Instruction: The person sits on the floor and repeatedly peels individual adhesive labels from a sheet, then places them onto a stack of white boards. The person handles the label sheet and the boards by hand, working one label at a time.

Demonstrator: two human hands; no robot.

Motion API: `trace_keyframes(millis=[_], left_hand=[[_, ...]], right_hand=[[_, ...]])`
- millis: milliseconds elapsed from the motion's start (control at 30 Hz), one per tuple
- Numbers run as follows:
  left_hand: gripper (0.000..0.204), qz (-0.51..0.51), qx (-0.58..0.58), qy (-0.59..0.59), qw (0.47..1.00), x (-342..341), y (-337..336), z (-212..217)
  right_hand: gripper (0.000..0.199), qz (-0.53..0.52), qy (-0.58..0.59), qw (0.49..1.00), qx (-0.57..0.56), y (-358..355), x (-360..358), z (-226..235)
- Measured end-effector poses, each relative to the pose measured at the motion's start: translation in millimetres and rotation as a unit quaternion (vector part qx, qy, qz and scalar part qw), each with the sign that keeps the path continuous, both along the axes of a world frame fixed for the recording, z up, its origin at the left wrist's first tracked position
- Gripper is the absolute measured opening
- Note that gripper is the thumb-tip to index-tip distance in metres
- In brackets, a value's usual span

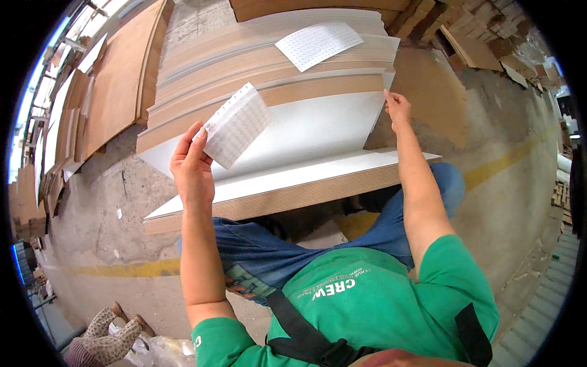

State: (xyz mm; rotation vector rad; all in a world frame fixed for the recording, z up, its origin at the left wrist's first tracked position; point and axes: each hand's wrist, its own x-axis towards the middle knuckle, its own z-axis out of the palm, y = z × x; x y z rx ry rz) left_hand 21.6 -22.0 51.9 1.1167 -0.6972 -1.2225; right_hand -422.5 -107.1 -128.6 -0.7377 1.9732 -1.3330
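Note:
My left hand [193,160] pinches the edge of a thin white sheet with rows of small marks, seemingly a label sheet [238,127], and holds it up over the boards. On the right, the fingers of my right hand [398,110] are closed at the upper right corner of a tilted white-faced board [312,125]. Below that board lies a stack of white-topped boards with brown edges [293,194], close to my legs. Behind it, several more boards [263,92] lean in layers, edges up. A second marked sheet [319,44] rests on them.
Large brown panels [122,73] lean at the left. Brown cardboard [428,92] lies on the concrete floor [507,196] at the right, near a yellow floor line [513,159]. Another person's shoes [131,318] and clear plastic wrap [162,350] show at the lower left.

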Motion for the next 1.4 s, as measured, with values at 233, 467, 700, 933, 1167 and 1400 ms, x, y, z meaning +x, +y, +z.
trace_keyframes(millis=[233, 467, 700, 933, 1167, 1400], left_hand=[[0.029, -0.002, -0.003, -0.002, 1.000, 2.2, -0.3, -2.2], [0.031, -0.010, -0.014, -0.005, 1.000, 2.5, 1.0, -0.6], [0.046, -0.048, 0.005, -0.064, 0.997, -6.3, 10.8, 12.7], [0.043, -0.188, 0.030, -0.167, 0.967, -16.3, 13.8, 8.5], [0.025, -0.205, 0.023, -0.232, 0.951, -19.7, 15.3, -5.9], [0.025, -0.188, -0.002, -0.254, 0.949, -24.5, 16.2, -8.9]], right_hand=[[0.030, 0.002, -0.089, 0.996, 0.030, -8.2, 9.8, 6.3], [0.024, -0.084, -0.067, 0.993, 0.047, -3.9, 30.2, 25.1], [0.016, 0.099, -0.068, 0.975, 0.185, 42.2, -1.6, 57.3], [0.018, 0.354, 0.372, 0.844, 0.157, 67.7, 14.8, 90.9], [0.011, 0.504, 0.276, 0.760, -0.302, 75.6, 208.9, 186.2], [0.013, 0.513, 0.352, 0.704, -0.341, 70.2, 245.2, 180.9]])
